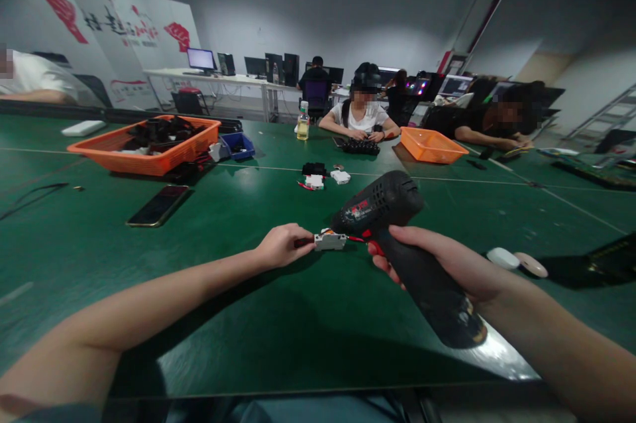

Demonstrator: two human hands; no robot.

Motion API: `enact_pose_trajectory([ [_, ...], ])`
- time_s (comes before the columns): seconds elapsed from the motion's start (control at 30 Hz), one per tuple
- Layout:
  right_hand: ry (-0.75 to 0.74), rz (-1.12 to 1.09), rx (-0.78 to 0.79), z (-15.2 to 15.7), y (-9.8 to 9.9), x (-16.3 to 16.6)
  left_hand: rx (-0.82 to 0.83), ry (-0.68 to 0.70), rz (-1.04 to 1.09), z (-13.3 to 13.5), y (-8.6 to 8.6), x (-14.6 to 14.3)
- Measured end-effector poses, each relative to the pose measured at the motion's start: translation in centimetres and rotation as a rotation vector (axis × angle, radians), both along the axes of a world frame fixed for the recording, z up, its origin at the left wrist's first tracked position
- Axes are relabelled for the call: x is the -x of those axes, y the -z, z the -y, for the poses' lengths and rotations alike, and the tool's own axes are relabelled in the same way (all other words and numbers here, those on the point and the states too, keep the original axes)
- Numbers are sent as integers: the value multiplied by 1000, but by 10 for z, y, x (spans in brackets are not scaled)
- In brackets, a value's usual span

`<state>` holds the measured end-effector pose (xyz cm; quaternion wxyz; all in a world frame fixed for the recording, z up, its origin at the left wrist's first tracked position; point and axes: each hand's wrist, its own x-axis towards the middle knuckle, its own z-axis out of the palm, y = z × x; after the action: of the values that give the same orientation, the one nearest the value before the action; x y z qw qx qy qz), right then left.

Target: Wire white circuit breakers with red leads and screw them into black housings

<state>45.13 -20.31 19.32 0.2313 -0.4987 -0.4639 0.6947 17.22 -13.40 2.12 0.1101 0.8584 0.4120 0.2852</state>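
My right hand [427, 254] is wrapped round the handle of a black cordless screwdriver [382, 201], a finger by its red trigger. The tool's nose points left and down at a small white-grey plastic block [330, 242], which looks like a circuit breaker. My left hand [285, 244] pinches the left end of this block against the green table. Red wire [356, 239] shows at the block's right end. The tool's nose hides part of the block's top, so I cannot tell whether the bit touches it.
Similar white blocks [314, 181] lie farther ahead. A phone [159, 205] rests at left, near an orange basket [119, 161] of black parts and a blue bin [238, 146]. A bottle [303, 123], another orange basket [431, 144] and seated people are beyond. White round pieces [503, 258] lie right.
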Motion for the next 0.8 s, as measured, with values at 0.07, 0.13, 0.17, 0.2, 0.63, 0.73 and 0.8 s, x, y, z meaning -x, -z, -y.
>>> enact_pose_trajectory([
  [0.07, -32, 4, -24, -2, 1, 1, -13, -5, 0, -1, 2, 0],
  [0.13, -57, 6, -44, -3, 2, 2, -26, 0, -1, -1, 2, 0],
  [0.17, -64, 7, -53, -3, 3, 2, -31, 1, 0, -1, 2, 0],
  [0.2, -68, 10, -61, -3, 3, 2, -34, 3, -1, -1, 2, -1],
  [0.63, -78, 45, -98, -1, 4, 1, -66, -7, 8, -2, 3, -1],
  [0.73, -85, 48, -102, -1, 5, 1, -60, -8, 8, -2, 4, -1],
  [0.8, -95, 47, -105, -1, 5, 0, -60, -4, 12, -2, 4, -1],
])
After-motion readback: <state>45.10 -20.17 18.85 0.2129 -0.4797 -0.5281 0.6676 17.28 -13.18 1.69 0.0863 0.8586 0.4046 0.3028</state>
